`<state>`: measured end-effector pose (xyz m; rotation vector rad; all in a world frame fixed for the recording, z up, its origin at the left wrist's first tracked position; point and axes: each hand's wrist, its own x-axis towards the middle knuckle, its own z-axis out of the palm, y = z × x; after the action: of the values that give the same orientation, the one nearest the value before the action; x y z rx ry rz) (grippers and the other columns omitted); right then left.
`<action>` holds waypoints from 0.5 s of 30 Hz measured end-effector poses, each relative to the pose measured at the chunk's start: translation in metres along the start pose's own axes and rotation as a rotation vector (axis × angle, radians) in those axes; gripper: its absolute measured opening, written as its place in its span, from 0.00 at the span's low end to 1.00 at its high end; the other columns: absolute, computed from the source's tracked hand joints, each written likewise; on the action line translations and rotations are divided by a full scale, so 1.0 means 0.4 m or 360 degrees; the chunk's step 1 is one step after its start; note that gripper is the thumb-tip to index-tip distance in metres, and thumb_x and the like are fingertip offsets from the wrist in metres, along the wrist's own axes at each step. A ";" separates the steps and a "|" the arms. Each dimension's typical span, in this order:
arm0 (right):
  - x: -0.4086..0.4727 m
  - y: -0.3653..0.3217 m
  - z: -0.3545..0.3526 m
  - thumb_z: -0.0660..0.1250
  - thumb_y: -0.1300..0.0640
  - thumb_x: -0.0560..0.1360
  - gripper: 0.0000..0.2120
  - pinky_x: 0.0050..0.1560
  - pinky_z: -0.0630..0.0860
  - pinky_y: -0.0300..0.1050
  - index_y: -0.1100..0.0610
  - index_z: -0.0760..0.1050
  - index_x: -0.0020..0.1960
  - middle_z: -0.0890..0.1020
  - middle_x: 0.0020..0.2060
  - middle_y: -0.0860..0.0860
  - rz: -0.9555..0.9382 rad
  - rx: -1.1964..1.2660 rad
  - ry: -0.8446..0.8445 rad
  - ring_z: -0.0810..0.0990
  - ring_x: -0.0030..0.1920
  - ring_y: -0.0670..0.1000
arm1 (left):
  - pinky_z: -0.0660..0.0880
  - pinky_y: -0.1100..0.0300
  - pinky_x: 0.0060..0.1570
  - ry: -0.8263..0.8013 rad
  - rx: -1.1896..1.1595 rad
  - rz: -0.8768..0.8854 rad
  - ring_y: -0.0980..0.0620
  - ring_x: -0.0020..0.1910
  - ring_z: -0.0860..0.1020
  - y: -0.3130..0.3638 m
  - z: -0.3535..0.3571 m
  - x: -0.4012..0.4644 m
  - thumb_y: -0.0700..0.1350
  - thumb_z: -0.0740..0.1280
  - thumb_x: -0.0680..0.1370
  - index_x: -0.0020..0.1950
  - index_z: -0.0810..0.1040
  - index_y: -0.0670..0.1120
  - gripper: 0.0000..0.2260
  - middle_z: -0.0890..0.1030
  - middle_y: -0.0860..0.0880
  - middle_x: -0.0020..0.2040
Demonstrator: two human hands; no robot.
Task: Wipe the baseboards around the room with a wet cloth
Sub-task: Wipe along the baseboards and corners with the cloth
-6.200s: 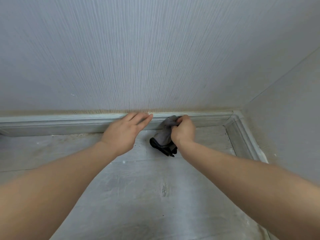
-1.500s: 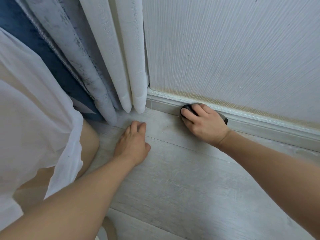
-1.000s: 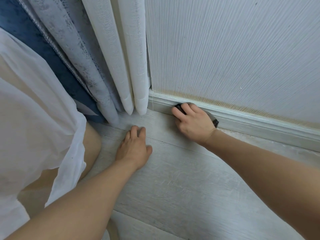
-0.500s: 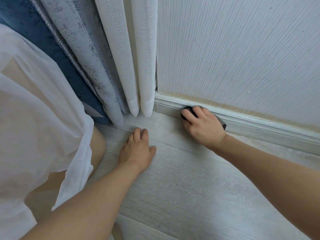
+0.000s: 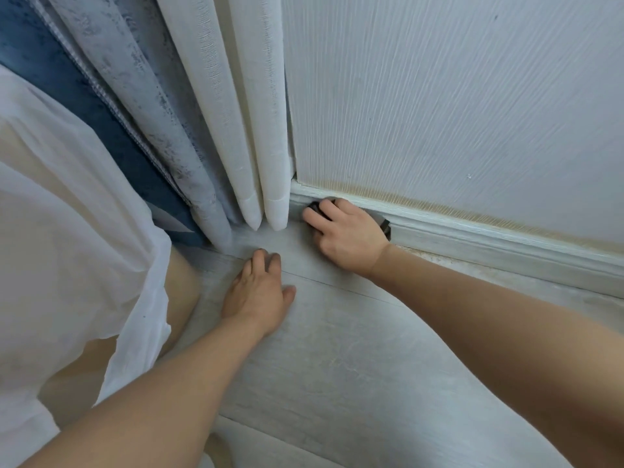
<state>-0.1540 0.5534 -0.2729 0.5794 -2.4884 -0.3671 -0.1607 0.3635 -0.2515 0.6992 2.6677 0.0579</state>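
Head view, right hand (image 5: 344, 234) pressing cloth (image 5: 384, 224) on baseboard (image 5: 472, 238), fingers curled over it

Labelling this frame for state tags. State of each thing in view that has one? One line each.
right hand: presses the cloth against the baseboard
cloth: dark, mostly hidden under the hand, against the baseboard
left hand: flat on the floor, holding nothing
baseboard: uncovered right of the hand, grime along its foot
curtains: hanging, hems just above the floor, beside the baseboard's end
wall: yellowed along its lower edge
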 end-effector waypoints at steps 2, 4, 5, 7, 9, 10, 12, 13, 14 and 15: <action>-0.071 0.019 -0.014 0.67 0.63 0.70 0.09 0.41 0.62 0.48 0.58 0.78 0.32 0.75 0.49 0.55 -0.0003 -0.0036 -0.0089 0.67 0.44 0.56 | 0.61 0.56 0.65 0.0020 0.0005 0.0031 0.49 0.70 0.57 0.010 -0.005 0.006 0.55 0.56 0.80 0.75 0.54 0.46 0.27 0.54 0.48 0.71; -0.111 0.028 -0.032 0.64 0.64 0.72 0.11 0.41 0.61 0.47 0.58 0.79 0.32 0.77 0.48 0.54 0.0062 -0.0046 -0.0137 0.67 0.44 0.56 | 0.61 0.56 0.65 0.0022 -0.0010 0.0036 0.49 0.70 0.57 0.011 -0.002 0.007 0.54 0.56 0.80 0.74 0.54 0.46 0.26 0.54 0.48 0.71; -0.112 0.027 -0.038 0.63 0.64 0.72 0.12 0.41 0.61 0.47 0.59 0.79 0.32 0.79 0.47 0.54 0.0111 -0.0047 -0.0145 0.67 0.44 0.56 | 0.61 0.56 0.66 0.0016 -0.0022 0.0030 0.49 0.71 0.57 0.012 -0.001 0.006 0.54 0.56 0.80 0.75 0.54 0.46 0.27 0.54 0.48 0.71; -0.086 0.014 -0.037 0.62 0.65 0.71 0.11 0.41 0.59 0.47 0.59 0.78 0.32 0.80 0.46 0.54 0.0193 -0.0044 -0.0135 0.66 0.44 0.56 | 0.61 0.56 0.66 0.0016 -0.0022 0.0027 0.50 0.71 0.57 0.012 0.004 0.006 0.55 0.56 0.80 0.75 0.53 0.46 0.27 0.53 0.48 0.72; -0.038 -0.005 -0.023 0.62 0.65 0.71 0.11 0.41 0.60 0.47 0.60 0.78 0.33 0.80 0.46 0.54 0.0239 -0.0034 -0.0093 0.65 0.44 0.56 | 0.61 0.56 0.66 0.0031 -0.0008 0.0034 0.50 0.70 0.57 0.013 0.006 0.006 0.55 0.56 0.80 0.74 0.54 0.46 0.26 0.54 0.48 0.71; -0.013 -0.012 -0.015 0.62 0.65 0.71 0.10 0.40 0.60 0.47 0.60 0.78 0.33 0.79 0.45 0.54 0.0260 -0.0021 -0.0064 0.65 0.43 0.56 | 0.61 0.56 0.66 0.0038 0.0002 0.0041 0.49 0.70 0.57 0.014 0.006 0.008 0.55 0.56 0.80 0.74 0.55 0.46 0.26 0.54 0.48 0.71; 0.024 -0.019 -0.007 0.63 0.66 0.70 0.08 0.40 0.59 0.47 0.62 0.78 0.34 0.79 0.45 0.55 0.0267 0.0013 -0.0045 0.65 0.43 0.56 | 0.60 0.56 0.66 0.0039 0.0020 0.0046 0.49 0.71 0.57 0.015 0.004 0.009 0.55 0.56 0.80 0.74 0.54 0.45 0.27 0.54 0.47 0.71; 0.029 -0.018 -0.007 0.65 0.66 0.69 0.07 0.40 0.59 0.47 0.62 0.78 0.34 0.80 0.45 0.55 0.0245 0.0011 -0.0052 0.65 0.43 0.56 | 0.60 0.56 0.66 0.0044 0.0031 0.0042 0.49 0.71 0.57 0.017 0.002 0.009 0.55 0.56 0.80 0.75 0.54 0.45 0.27 0.54 0.47 0.71; 0.025 -0.014 -0.010 0.66 0.66 0.68 0.06 0.40 0.59 0.47 0.61 0.78 0.33 0.80 0.45 0.55 0.0213 -0.0001 -0.0067 0.65 0.43 0.56 | 0.60 0.56 0.66 0.0053 0.0040 0.0039 0.49 0.71 0.57 0.022 -0.001 0.009 0.55 0.56 0.80 0.75 0.54 0.45 0.26 0.55 0.47 0.71; 0.011 -0.008 -0.016 0.67 0.65 0.68 0.06 0.40 0.58 0.47 0.61 0.78 0.32 0.80 0.45 0.55 0.0180 -0.0021 -0.0092 0.65 0.43 0.56 | 0.60 0.57 0.66 0.0070 0.0041 0.0043 0.49 0.70 0.57 0.030 -0.004 0.010 0.55 0.56 0.80 0.74 0.55 0.45 0.26 0.55 0.47 0.70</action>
<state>-0.1524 0.5475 -0.2670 0.4261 -2.5590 -0.3608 -0.1590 0.3761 -0.2496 0.7506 2.7055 0.0469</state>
